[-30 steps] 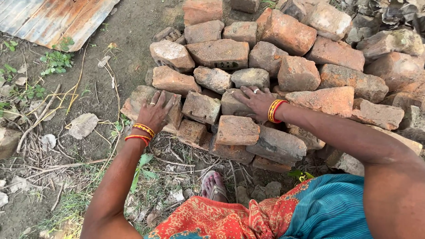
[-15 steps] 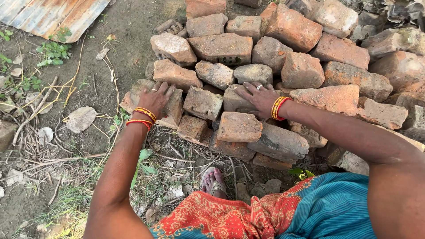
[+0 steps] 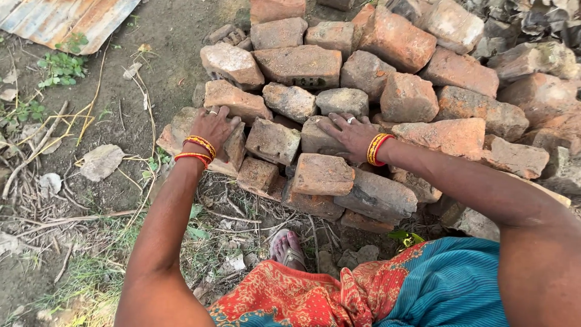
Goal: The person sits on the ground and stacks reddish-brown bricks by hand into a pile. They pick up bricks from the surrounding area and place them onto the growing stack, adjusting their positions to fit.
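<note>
Left hand (image 3: 213,127) lies flat, fingers spread, on the pile's edge brick (image 3: 181,130); right hand (image 3: 350,134) lies flat on a grey brick (image 3: 315,138), gripping nothing.

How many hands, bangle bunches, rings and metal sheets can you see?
Hands: 2, the left hand and the right hand, both flat on bricks
Bunches of bangles: 2, one on each wrist
Rings: 2, one on each hand
Metal sheets: 1, rusty and ridged
Total: 7
</note>
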